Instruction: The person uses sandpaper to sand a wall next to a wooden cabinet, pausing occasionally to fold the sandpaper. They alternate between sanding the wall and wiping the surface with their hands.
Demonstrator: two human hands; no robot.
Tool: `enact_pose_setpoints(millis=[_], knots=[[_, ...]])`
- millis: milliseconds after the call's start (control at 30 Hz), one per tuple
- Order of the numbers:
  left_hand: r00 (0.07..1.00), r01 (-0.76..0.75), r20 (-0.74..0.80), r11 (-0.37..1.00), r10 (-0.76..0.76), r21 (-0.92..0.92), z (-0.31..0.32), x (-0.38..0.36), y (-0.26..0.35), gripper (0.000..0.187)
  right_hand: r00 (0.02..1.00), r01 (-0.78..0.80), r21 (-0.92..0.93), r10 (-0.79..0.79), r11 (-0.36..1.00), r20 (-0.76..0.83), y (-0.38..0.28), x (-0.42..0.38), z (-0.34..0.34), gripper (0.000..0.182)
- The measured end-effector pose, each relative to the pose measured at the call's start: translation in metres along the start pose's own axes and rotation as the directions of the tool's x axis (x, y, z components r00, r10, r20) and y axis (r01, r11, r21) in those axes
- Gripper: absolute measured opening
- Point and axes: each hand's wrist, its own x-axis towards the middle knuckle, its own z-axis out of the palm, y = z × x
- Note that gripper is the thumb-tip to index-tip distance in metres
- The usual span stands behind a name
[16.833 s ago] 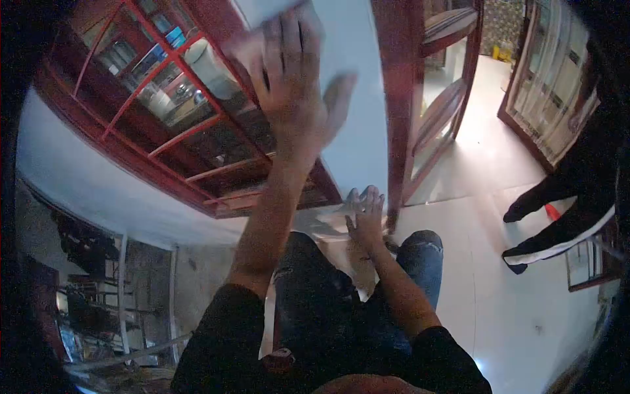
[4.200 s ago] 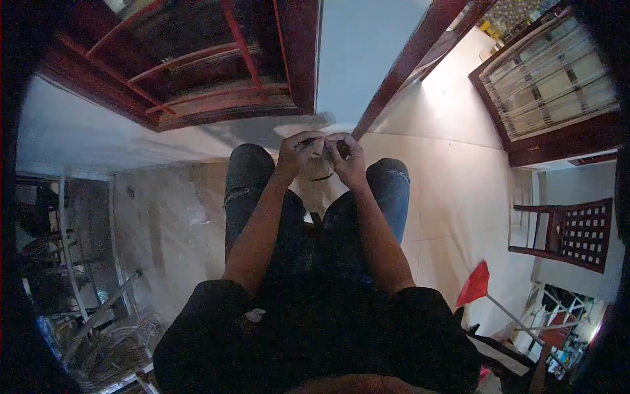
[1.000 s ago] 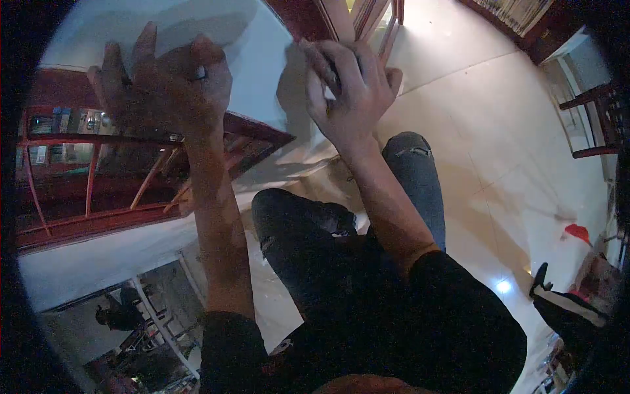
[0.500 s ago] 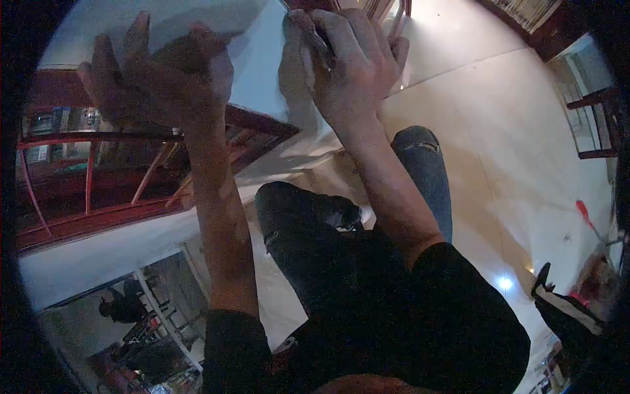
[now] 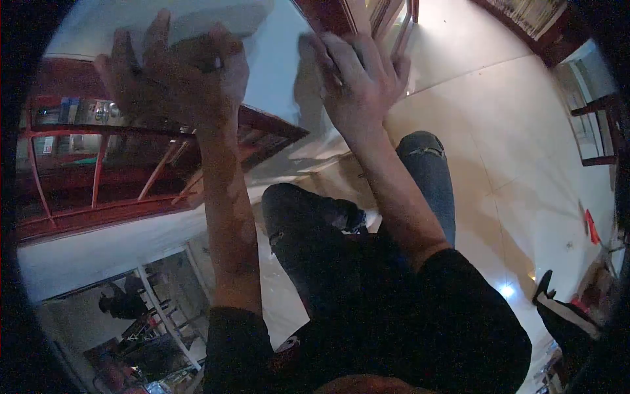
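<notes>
My left hand (image 5: 180, 79) is raised at the upper left, in front of a pale wall surface (image 5: 269, 65) and the corner of a dark red wooden frame (image 5: 62, 75). Its outer fingers are spread; the thumb and forefinger come close together, and nothing clear shows between them. My right hand (image 5: 361, 82) is at the top centre, beside the pale surface and just below a red wooden edge (image 5: 328, 13). Its fingers are bent together, and whatever they may hold is too small and dim to make out.
Red railing bars (image 5: 98, 171) stand at the left before shelves. My bent knees in dark jeans (image 5: 426, 171) are below. On the tiled floor (image 5: 479, 144) lie a red-handled thing (image 5: 592, 226) and a black object (image 5: 564, 312). A glass pane (image 5: 125, 315) is lower left.
The view has shifted slightly, so most things sit a little further right. My right hand is lower against the red edge, with its fingers curled differently. My left hand keeps much the same pose.
</notes>
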Motion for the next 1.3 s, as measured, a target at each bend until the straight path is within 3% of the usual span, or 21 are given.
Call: enact_pose_setpoints(millis=[33,100,200,267,400,500,567,700,733,833,900,933,967,1000,1067,1300], knots=[[1.000,0.003,-0.005,1.000,-0.003,0.008,0.003,-0.004,0.004,0.050,0.999,-0.025,0.024,0.024,0.999,0.043,0.006,-0.014,-0.003,0.024],[0.979,0.193,0.058,0.979,-0.198,0.071,0.004,-0.018,0.011,0.036,0.995,-0.051,0.049,0.046,0.998,0.093,0.010,-0.022,-0.006,0.026],[0.964,0.244,0.110,0.970,-0.244,0.012,0.003,-0.020,0.016,0.036,0.981,-0.062,-0.022,0.065,0.998,0.181,0.009,-0.013,-0.007,0.028],[0.947,0.290,0.159,0.956,-0.280,-0.041,0.001,-0.020,0.020,0.038,0.996,-0.076,0.110,0.071,0.991,0.049,0.001,0.012,-0.006,0.029],[0.908,0.376,0.246,0.918,-0.338,-0.127,-0.005,-0.017,0.029,0.042,0.998,0.065,0.044,-0.064,0.997,-0.023,-0.012,0.036,-0.002,0.030],[0.869,0.453,0.310,0.872,-0.385,-0.188,-0.010,-0.014,0.035,0.046,0.999,0.020,0.081,-0.023,0.996,0.039,0.003,0.006,0.000,0.032],[0.836,0.509,0.355,0.833,-0.418,-0.218,-0.012,-0.012,0.039,0.049,0.983,-0.053,-0.023,0.057,0.998,0.173,0.006,-0.006,-0.007,0.031],[0.770,0.604,0.450,0.743,-0.452,-0.288,-0.015,-0.011,0.042,0.055,0.977,-0.030,0.008,0.027,1.000,0.211,0.005,0.010,-0.016,0.026],[0.771,0.604,0.447,0.745,-0.455,-0.284,-0.012,-0.014,0.037,0.055,0.990,-0.036,0.079,0.024,0.996,0.141,-0.002,0.026,-0.017,0.024],[0.965,0.237,0.154,0.960,-0.214,-0.152,0.019,-0.035,-0.002,0.057,0.998,-0.063,0.186,0.058,0.981,0.032,-0.022,0.061,-0.014,0.018],[1.000,-0.010,-0.015,1.000,0.010,0.004,0.032,-0.042,-0.018,0.058,0.996,-0.084,0.219,0.087,0.972,-0.003,-0.030,0.081,-0.017,0.016],[1.000,-0.008,-0.017,1.000,0.008,0.008,0.020,-0.033,-0.009,0.058,0.992,-0.083,0.232,0.058,0.969,0.114,-0.034,0.090,-0.023,0.023],[0.989,0.114,0.103,0.991,-0.107,-0.069,-0.003,-0.014,0.011,0.058,0.973,-0.085,0.245,0.027,0.966,0.231,-0.036,0.093,-0.025,0.031],[0.950,0.243,0.231,0.961,-0.208,-0.131,-0.016,0.000,0.023,0.057,0.972,-0.083,0.246,0.025,0.966,0.232,-0.035,0.094,-0.016,0.031],[0.951,0.259,0.216,0.953,-0.223,-0.157,-0.018,0.009,0.026,0.055,0.985,0.105,0.183,-0.076,0.977,-0.158,-0.033,0.094,0.008,0.012],[0.937,0.309,0.234,0.930,-0.261,-0.199,-0.014,0.004,0.022,0.049,0.997,0.069,0.032,-0.068,0.997,-0.024,-0.032,0.074,-0.005,0.016]])
